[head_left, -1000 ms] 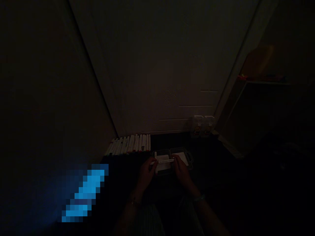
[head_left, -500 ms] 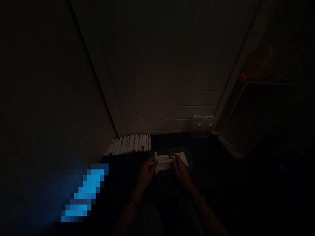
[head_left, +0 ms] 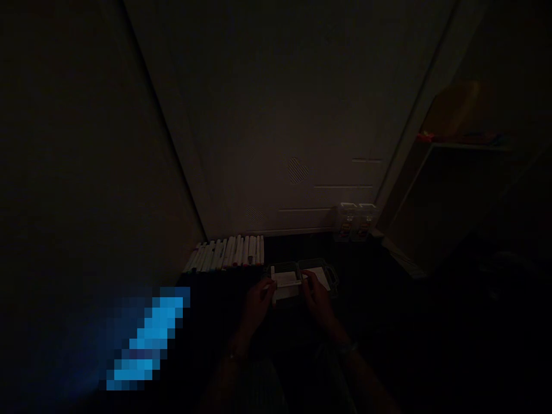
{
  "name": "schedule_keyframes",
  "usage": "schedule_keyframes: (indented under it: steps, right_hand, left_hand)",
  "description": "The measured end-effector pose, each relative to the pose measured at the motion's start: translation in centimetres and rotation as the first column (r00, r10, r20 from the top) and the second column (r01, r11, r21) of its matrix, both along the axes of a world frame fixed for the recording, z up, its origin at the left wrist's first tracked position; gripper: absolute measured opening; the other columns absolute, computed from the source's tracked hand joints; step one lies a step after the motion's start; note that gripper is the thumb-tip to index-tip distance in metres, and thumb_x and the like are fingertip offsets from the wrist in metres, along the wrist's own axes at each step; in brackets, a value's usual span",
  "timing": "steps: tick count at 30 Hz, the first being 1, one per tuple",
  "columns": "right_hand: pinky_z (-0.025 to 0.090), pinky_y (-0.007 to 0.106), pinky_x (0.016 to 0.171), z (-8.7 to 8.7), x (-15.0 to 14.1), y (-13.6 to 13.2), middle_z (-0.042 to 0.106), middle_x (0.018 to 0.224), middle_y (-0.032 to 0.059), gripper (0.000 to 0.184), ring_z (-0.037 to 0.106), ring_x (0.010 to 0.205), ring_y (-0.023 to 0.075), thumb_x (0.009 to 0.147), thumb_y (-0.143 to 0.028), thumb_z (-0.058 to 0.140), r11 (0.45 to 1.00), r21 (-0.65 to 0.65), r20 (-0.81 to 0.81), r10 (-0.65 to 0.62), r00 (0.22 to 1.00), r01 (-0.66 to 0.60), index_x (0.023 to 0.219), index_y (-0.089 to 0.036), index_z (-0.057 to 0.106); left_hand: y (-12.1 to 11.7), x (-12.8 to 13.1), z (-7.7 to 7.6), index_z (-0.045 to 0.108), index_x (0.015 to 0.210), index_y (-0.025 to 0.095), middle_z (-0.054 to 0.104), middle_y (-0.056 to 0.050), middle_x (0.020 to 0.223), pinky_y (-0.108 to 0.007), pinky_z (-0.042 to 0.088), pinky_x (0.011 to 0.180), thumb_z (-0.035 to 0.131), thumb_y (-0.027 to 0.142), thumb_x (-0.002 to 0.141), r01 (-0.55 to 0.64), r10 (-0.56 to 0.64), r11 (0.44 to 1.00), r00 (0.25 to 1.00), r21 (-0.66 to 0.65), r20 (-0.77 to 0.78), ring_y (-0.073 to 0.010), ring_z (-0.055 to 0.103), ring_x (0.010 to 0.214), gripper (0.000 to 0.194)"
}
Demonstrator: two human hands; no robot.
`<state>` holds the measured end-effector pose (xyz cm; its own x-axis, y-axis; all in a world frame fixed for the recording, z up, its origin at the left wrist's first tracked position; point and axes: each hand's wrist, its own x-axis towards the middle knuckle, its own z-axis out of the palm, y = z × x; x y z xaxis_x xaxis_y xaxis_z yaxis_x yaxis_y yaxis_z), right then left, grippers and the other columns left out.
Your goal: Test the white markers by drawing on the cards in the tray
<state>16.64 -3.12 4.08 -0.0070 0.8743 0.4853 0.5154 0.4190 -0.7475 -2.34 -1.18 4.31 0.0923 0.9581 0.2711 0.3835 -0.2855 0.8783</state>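
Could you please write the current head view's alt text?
In near darkness, a left hand and right hand hold a slim white stick over an open clear plastic case. Beyond are a row of white markers and two clear plastic containers.

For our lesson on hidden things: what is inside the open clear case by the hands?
Inside the case: a white stick along the left side, and pale, sheet-like pieces in both halves. Whatever lies behind the left hand, right hand and pale bar between them is covered.

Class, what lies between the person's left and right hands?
In the head view, a white marker lies crosswise between the left hand and the right hand, over or in the open case; too dark to tell which.
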Motion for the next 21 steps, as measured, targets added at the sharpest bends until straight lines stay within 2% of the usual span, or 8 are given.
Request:
schedule_keyframes:
  steps: [6, 13, 21]
  right_hand:
    - [0.045, 0.027, 0.073, -0.17, -0.02, 0.06, 0.062, 0.097, 0.0062, 0.029, 0.059, 0.087, 0.0171, 0.091, -0.025, 0.033, 1.000, 0.027, 0.023, 0.003, 1.000, -0.004, 0.116, -0.021, 0.047]
    - [0.045, 0.027, 0.076, -0.27, 0.00, 0.12, 0.061, 0.100, 0.0065, 0.029, 0.058, 0.089, 0.0174, 0.090, -0.024, 0.034, 0.999, 0.047, 0.057, -0.009, 0.998, 0.006, 0.116, -0.021, 0.049]
    - [0.045, 0.025, 0.074, 0.10, -0.05, -0.08, 0.063, 0.098, 0.0054, 0.027, 0.059, 0.088, 0.0162, 0.092, -0.027, 0.033, 1.000, 0.015, 0.004, -0.001, 1.000, 0.001, 0.110, -0.021, 0.053]
  left_hand:
    - [0.10, -0.08, -0.34, 0.062, 0.087, 0.018, 0.067, -0.004, 0.088, -0.026, 0.048, 0.075, 0.043, 0.044, 0.082, 0.003, -0.002, 0.999, 1.000, 0.036, -0.016, -0.0181, 0.062, 0.085, 0.032]
    - [0.32, -0.14, -0.76, 0.061, 0.090, 0.019, 0.067, -0.004, 0.092, -0.026, 0.048, 0.074, 0.043, 0.044, 0.081, -0.012, 0.012, 1.000, 1.000, 0.016, -0.027, -0.0182, 0.062, 0.084, 0.032]
    - [0.16, -0.14, -0.42, 0.061, 0.087, 0.019, 0.067, -0.004, 0.089, -0.026, 0.048, 0.074, 0.042, 0.043, 0.082, 0.013, -0.013, 1.000, 1.000, 0.016, -0.013, -0.0183, 0.062, 0.084, 0.031]
